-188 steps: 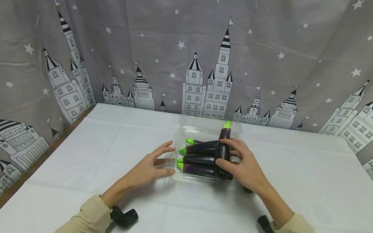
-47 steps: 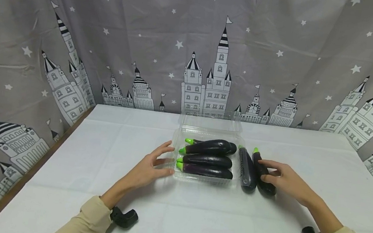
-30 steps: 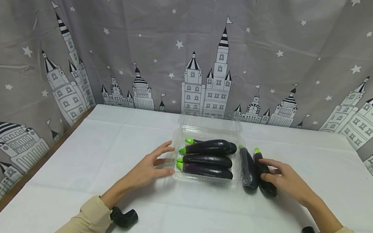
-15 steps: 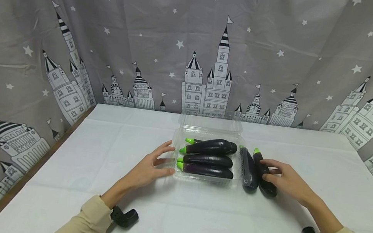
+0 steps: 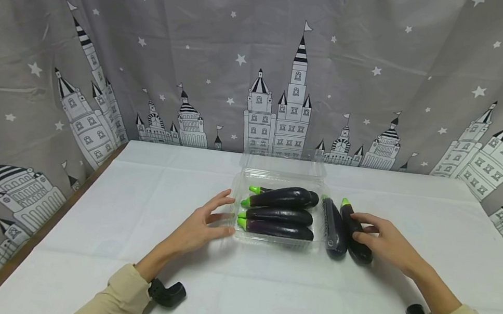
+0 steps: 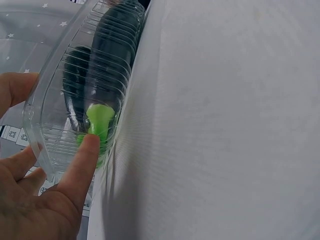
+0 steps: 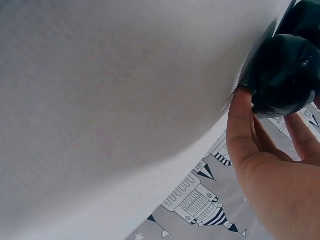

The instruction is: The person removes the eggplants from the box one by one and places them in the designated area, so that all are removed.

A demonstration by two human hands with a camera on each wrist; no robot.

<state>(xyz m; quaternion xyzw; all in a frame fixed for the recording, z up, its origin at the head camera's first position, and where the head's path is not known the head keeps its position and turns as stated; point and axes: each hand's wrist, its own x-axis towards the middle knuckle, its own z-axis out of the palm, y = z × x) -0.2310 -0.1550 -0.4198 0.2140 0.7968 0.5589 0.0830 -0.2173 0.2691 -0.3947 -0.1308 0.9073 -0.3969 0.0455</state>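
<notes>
In the head view, several dark purple eggplants with bright green stems lie crosswise in a clear plastic box. My left hand rests at the box's left end, fingers spread; in the left wrist view its thumb touches the ribbed front wall. To the right of the box, my right hand holds an eggplant lying on the table between thumb and fingers. Another eggplant lies between it and the box, partly seen through the box's right wall. The right wrist view shows the held eggplant's rounded end close up.
The box's clear lid stands open at the back, near the far table edge. A white cloth covers the table. Behind hangs a grey curtain printed with castles and stars. Each wrist wears a black camera.
The right hand has carried an eggplant from above the box to the table on the right. Over the last second or so both hands stay nearly still. The left hand keeps its place.
</notes>
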